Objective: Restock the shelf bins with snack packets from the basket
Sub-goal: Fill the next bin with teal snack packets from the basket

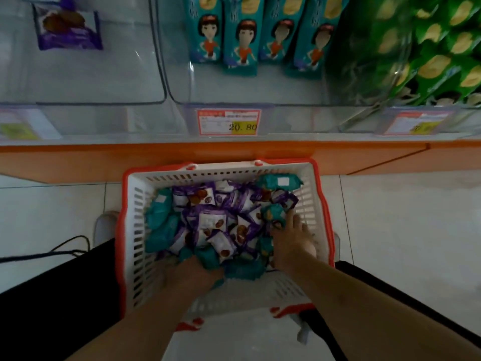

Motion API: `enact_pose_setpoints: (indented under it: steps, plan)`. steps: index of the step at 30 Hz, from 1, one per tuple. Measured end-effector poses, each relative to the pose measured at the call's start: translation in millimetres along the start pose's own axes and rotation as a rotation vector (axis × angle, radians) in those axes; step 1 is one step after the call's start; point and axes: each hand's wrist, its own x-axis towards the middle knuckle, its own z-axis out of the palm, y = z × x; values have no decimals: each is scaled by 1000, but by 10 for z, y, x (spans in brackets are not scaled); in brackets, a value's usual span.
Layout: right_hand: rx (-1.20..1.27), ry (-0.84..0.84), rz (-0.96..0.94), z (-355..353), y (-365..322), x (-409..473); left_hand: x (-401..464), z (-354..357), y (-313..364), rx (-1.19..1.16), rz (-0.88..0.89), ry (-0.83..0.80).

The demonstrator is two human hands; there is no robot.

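Note:
A white basket with a red rim (135, 204) stands on the floor between my legs, full of purple packets (208, 222) and teal packets (161, 222). My left hand (192, 272) is sunk into the near end of the pile, its fingers wrapped round a teal packet (208, 257). My right hand (291, 243) lies at the right side of the basket, fingers stretched out and touching another teal packet (273, 213). Above, a clear left bin (161, 95) holds one purple packet (67, 29). The middle bin (182, 100) holds upright teal packets (244, 40).
A right bin holds green packets (442, 48). Price tags (229, 122) hang on the bins' fronts above an orange shelf edge (234, 149). A dark cable (65, 246) runs over the white floor tiles at the left, beside my shoe (104, 225).

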Motion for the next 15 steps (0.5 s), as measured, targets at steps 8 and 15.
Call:
enact_pose_setpoints:
  steps: [8, 15]
  plan:
    - [-75, 187, -6, 196, -22, 100, 1004, 740, -566, 117, -182, 302]
    - [19, 94, -60, -186, 83, -220, 101, 59, 25, 27, -154, 193]
